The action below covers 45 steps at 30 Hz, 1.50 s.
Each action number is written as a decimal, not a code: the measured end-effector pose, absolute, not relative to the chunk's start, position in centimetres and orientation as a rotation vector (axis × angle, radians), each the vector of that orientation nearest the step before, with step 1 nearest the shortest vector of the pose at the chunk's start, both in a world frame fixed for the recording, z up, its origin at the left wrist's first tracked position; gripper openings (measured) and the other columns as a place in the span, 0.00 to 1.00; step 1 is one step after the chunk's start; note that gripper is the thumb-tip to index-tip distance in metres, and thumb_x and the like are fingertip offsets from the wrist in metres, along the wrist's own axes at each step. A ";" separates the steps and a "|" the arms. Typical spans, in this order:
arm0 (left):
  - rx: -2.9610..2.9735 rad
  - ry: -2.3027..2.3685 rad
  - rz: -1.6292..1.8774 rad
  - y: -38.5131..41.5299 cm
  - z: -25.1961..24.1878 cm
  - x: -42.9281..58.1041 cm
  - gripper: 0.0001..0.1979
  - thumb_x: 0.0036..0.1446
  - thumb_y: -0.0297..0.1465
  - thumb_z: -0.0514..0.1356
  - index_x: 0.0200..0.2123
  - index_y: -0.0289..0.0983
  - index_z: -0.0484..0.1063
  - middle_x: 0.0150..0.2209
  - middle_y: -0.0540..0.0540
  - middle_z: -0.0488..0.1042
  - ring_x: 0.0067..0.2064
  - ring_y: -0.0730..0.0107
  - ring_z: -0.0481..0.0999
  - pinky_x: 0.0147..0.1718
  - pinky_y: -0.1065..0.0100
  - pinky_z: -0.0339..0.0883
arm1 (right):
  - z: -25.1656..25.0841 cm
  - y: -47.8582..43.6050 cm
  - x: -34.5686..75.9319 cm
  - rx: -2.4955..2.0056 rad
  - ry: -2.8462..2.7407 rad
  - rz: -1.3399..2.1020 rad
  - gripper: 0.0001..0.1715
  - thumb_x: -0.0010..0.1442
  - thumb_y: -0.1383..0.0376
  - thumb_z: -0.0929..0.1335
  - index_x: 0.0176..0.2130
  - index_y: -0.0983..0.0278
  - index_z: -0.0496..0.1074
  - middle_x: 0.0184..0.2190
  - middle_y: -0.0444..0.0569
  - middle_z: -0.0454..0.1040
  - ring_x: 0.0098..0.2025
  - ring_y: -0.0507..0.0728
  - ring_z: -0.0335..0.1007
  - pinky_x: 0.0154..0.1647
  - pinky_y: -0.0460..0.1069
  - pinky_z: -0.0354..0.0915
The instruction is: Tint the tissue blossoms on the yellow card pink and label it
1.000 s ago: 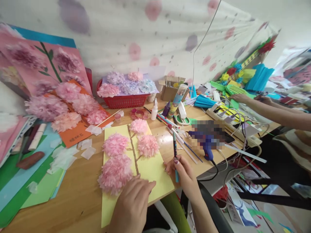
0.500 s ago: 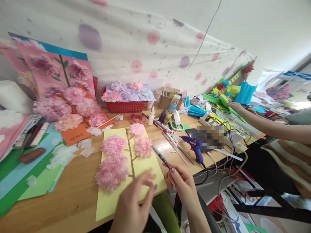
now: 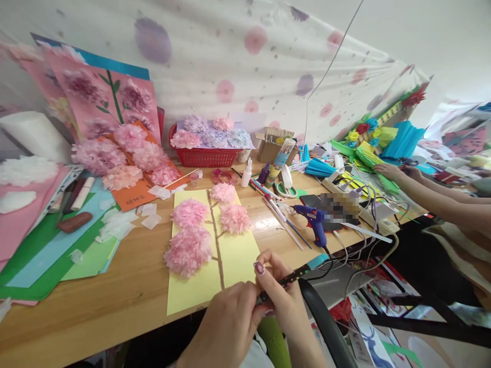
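Both of my hands meet at a dark, patterned pen [image 3: 294, 276] with a turquoise end, just past the table's front edge. My right hand [image 3: 282, 294] is closed round its middle, thumb on top. My left hand [image 3: 230, 314] has its fingers curled round the pen's near end, which they mostly hide. Beyond the hands lies a sheet of yellow paper [image 3: 240, 258] with a brown stem running up it. Fluffy pink paper flowers [image 3: 188, 250] sit on both sides of the stem.
To the right lie a blue glue gun [image 3: 315, 225] and tangled cables [image 3: 370, 240]. A red basket [image 3: 209, 157] of paper flowers stands at the back. Coloured paper sheets [image 3: 34, 278] are stacked at left. A co-worker's arm [image 3: 425, 186] reaches in from the right.
My left hand has moved right, from beside the pen onto its end. The pen has swung round, its turquoise end now pointing right, and come lower. The view has shifted slightly.
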<state>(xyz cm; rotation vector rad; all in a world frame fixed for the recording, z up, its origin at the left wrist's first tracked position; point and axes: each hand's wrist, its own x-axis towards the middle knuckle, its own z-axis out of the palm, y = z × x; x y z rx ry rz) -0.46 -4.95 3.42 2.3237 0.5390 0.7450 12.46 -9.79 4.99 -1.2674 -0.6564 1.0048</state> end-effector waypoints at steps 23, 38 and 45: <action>1.799 0.644 0.651 -4.5 4.1 -0.7 0.22 0.71 0.40 0.42 0.23 0.43 0.57 0.17 0.53 0.64 0.19 0.71 0.65 0.22 0.69 0.56 | 6.1 -6.1 12.0 -1.284 -0.537 0.928 0.33 0.53 0.46 0.74 0.15 0.62 0.59 0.10 0.35 0.52 0.10 0.43 0.41 0.11 0.45 0.37; 1.608 0.735 0.626 -4.2 1.8 -3.7 0.19 0.70 0.44 0.47 0.31 0.41 0.66 0.27 0.50 0.73 0.31 0.69 0.73 0.34 0.69 0.67 | 7.9 -3.3 15.7 -1.159 -0.526 0.534 0.27 0.55 0.60 0.73 0.15 0.62 0.58 0.09 0.35 0.54 0.10 0.43 0.43 0.14 0.46 0.39; 1.605 0.972 0.786 -1.7 4.9 -5.6 0.19 0.69 0.45 0.47 0.32 0.42 0.68 0.32 0.48 0.75 0.36 0.66 0.74 0.40 0.65 0.69 | 6.7 -3.3 16.0 -1.263 -0.579 0.617 0.29 0.59 0.47 0.69 0.18 0.62 0.65 0.07 0.37 0.55 0.10 0.46 0.49 0.12 0.44 0.46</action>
